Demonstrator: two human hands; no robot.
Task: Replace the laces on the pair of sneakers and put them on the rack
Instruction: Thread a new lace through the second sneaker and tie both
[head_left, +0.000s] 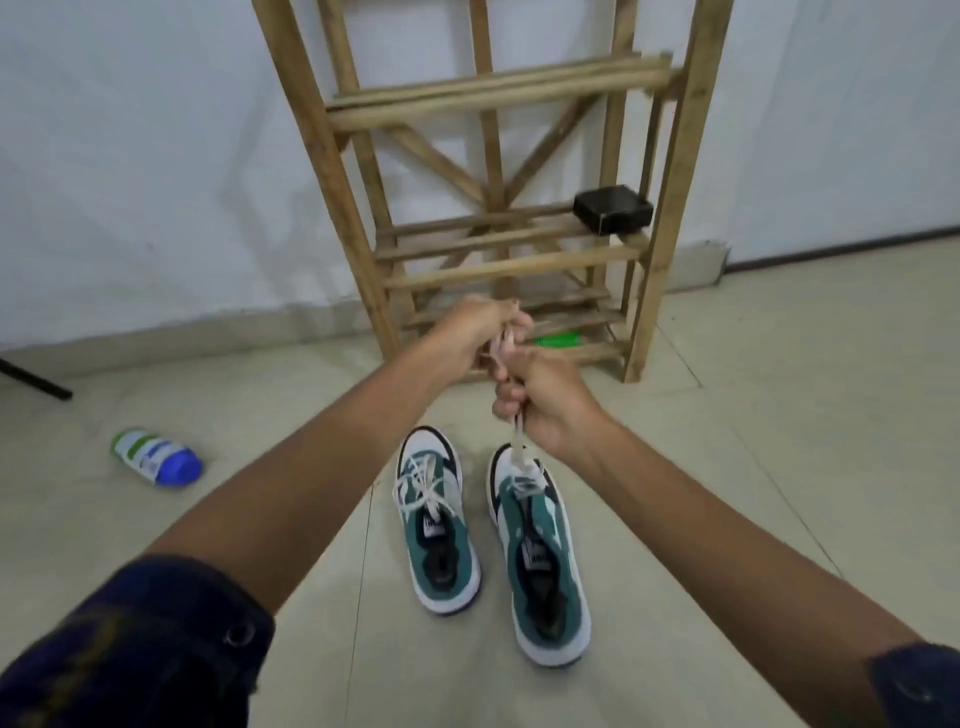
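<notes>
The tongue labels on your sneakers (491, 545) blur past reading. Your left hand (475, 332) and right hand (540, 400) both grip the white lace (517, 447).

The rack (488, 156) is cut off by the top edge. Curled fingers (506, 400) hide most of the bunched lace (503, 349). The sneakers' (439, 519) tongue labels are too blurred to read

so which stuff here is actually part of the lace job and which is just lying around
Part of the job:
left sneaker
right sneaker
white lace, gripped by both hands: left, right
wooden rack

Just lying about:
blue-capped bottle
black box on the rack
green object
</notes>
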